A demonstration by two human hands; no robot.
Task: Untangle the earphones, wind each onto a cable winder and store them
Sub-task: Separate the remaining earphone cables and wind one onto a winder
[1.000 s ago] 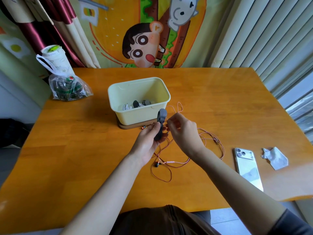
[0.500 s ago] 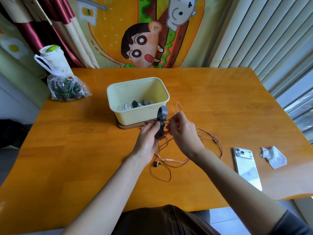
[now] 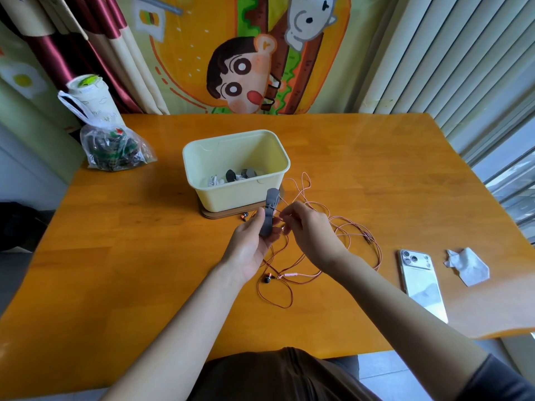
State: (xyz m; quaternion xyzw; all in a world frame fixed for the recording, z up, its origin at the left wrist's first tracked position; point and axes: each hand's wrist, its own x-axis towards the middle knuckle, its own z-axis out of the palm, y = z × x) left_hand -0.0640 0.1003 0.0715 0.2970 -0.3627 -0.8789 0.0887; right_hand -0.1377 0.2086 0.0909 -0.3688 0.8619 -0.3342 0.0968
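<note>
Far left on the table [image 3: 130, 256], a plastic bag [image 3: 115, 149] sat well apart from the action. In the centre stood the cream box [image 3: 231, 195] on its brown base, with white cords and grey winders inside. Just nearer, the left hand [image 3: 249, 244] gripped the grey cable winder [image 3: 270, 209] upright, fingers curled round its lower half. Right beside it, the right hand [image 3: 309, 230] pinched the orange earphone cable [image 3: 290, 275] at the winder's waist. The rest of the cable sprawled in loose loops beneath and right of both hands, with one earbud [image 3: 267, 278] lying by the left wrist. Further right lay a phone [image 3: 422, 287], then a crumpled tissue [image 3: 469, 267].
</note>
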